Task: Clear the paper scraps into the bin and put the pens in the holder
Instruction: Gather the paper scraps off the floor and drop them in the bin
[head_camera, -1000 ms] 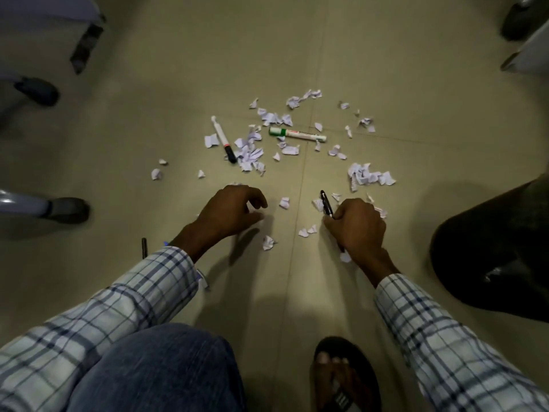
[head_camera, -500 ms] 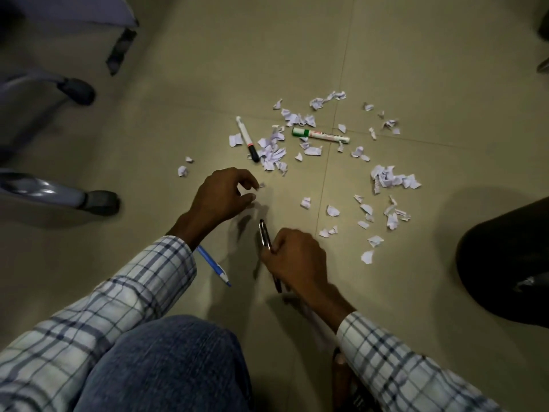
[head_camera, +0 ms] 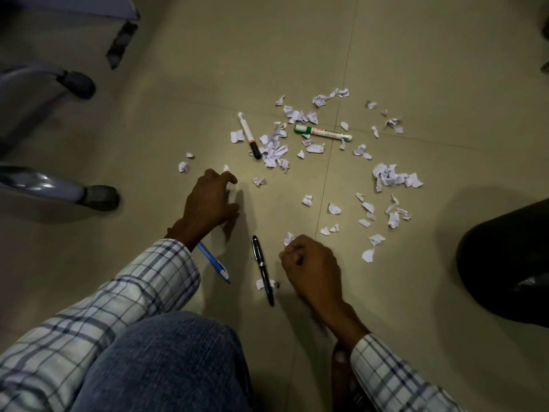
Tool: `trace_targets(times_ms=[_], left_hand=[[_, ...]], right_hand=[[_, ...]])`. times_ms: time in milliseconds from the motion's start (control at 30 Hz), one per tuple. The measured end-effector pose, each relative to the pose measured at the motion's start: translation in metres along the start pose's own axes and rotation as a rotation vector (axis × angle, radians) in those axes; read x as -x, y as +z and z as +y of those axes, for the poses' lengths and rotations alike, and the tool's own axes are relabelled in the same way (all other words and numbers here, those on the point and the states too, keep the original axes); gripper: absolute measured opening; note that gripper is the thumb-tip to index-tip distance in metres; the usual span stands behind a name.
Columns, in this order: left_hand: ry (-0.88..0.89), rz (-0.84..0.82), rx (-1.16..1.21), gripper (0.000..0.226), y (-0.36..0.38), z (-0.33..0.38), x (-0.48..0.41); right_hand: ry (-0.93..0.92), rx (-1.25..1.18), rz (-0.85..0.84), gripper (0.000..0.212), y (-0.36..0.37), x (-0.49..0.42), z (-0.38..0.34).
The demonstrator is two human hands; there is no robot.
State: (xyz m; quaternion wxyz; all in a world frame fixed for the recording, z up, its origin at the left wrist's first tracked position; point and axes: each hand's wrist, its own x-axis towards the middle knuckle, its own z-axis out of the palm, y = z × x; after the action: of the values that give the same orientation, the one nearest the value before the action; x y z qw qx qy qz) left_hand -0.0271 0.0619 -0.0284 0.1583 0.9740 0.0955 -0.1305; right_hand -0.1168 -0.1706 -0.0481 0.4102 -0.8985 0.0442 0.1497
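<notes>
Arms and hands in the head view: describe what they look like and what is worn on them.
Both arms wear long shirt sleeves in a pale check crossed by dark blue lines, the left sleeve and the right sleeve both reaching the wrist. The left hand and right hand are bare: no gloves, rings or watch visible.

**Black pen let go**

The right hand [head_camera: 312, 267] has released the black pen [head_camera: 262, 270], which now lies on the floor at its nine o'clock. That hand has closed on a paper scrap [head_camera: 288, 238]. The left hand [head_camera: 209, 200] has spread its fingers.
</notes>
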Motion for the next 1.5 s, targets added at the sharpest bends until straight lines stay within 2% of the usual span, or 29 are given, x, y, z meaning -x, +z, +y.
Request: trace_targets(times_ms=[33, 67, 133, 200, 267, 367, 567, 700, 800, 900, 1033, 1100, 1233, 1367, 1500], left_hand=[[-0.022, 0.003, -0.003, 0.07, 0.001, 0.0, 0.0], [-0.048, 0.005, -0.001, 0.077, 0.001, 0.0, 0.0], [-0.097, -0.002, 0.012, 0.092, 0.004, -0.002, -0.002], [-0.134, -0.042, 0.038, 0.103, 0.008, -0.003, -0.003], [-0.15, -0.096, 0.046, 0.106, 0.014, -0.001, -0.004], [-0.106, -0.11, 0.028, 0.096, 0.022, 0.01, -0.005], [0.071, -0.193, 0.109, 0.076, 0.038, 0.053, 0.003], [0.305, -0.3, 0.239, 0.068, 0.055, 0.085, 0.02], [0.436, -0.285, 0.306, 0.061, 0.055, 0.093, 0.023], [0.426, -0.212, 0.323, 0.047, 0.044, 0.084, 0.019], [0.423, -0.182, 0.226, 0.027, 0.031, 0.068, 0.021], [0.477, -0.255, 0.12, 0.02, 0.026, 0.062, 0.027], [0.582, -0.434, -0.071, 0.019, 0.021, 0.047, 0.044], [0.62, -0.429, -0.158, 0.02, 0.024, 0.033, 0.058], [0.656, -0.373, -0.213, 0.016, 0.029, 0.026, 0.064]], right_hand=[[-0.007, -0.024, 0.058, 0.007, -0.008, 0.001, 0.004], [-0.021, -0.033, 0.124, 0.013, -0.017, 0.003, 0.01], [-0.034, 0.013, 0.241, 0.034, -0.035, 0.005, 0.023], [0.035, 0.112, 0.307, 0.055, -0.051, 0.007, 0.039], [0.136, 0.151, 0.333, 0.068, -0.062, 0.007, 0.054], [0.191, 0.107, 0.335, 0.075, -0.065, 0.005, 0.074], [0.047, 0.026, 0.237, 0.06, -0.045, -0.013, 0.063], [-0.057, -0.082, 0.085, 0.067, -0.039, -0.029, 0.048], [-0.062, -0.168, 0.132, 0.068, -0.052, -0.03, 0.048], [-0.083, -0.127, 0.182, 0.059, -0.065, -0.017, 0.052], [-0.163, -0.062, -0.025, 0.039, -0.048, 0.013, 0.049], [-0.19, -0.029, -0.134, 0.032, -0.031, 0.023, 0.044], [-0.217, 0.045, -0.268, 0.034, -0.008, 0.028, 0.025], [-0.226, 0.087, -0.291, 0.035, 0.006, 0.029, 0.021], [-0.235, 0.125, -0.273, 0.024, 0.015, 0.028, 0.023]])
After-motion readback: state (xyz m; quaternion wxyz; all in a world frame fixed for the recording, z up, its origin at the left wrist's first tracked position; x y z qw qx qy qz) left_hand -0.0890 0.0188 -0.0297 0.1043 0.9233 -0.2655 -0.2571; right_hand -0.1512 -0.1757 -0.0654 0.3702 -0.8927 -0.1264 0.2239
